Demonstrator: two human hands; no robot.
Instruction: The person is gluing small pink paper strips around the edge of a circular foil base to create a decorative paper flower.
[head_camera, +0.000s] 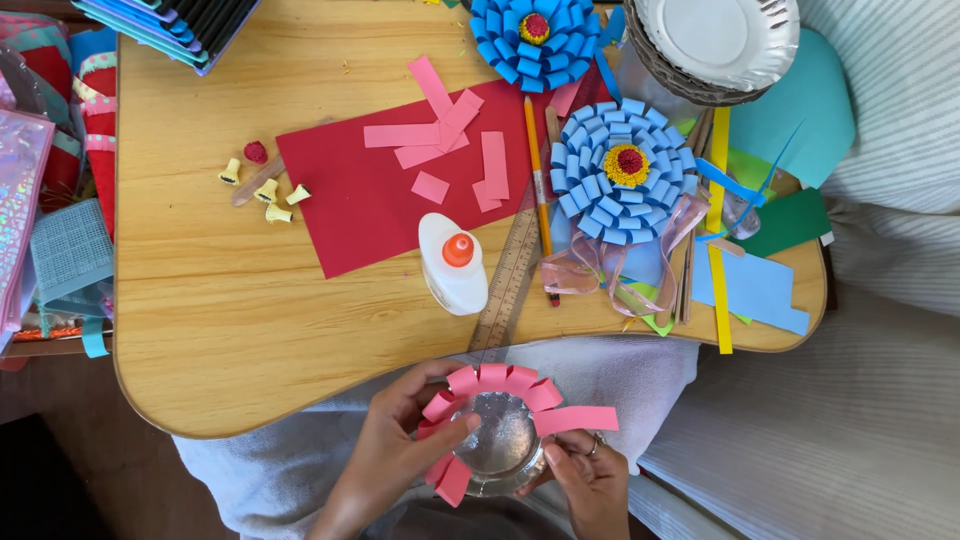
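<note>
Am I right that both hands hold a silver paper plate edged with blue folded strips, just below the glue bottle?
Not quite: the head view shows the folded strips are pink, not blue. Both hands, left and right, hold the silver paper plate below the glue bottle.

Small round silver paper plate (497, 440), shiny, held flat above the lap at the near edge of the scene, just near of the table edge. Folded pink paper loops (492, 379) glued round its far and left rim, touching side by side. One long unfolded pink strip (577, 418) juts out right from the rim
</note>
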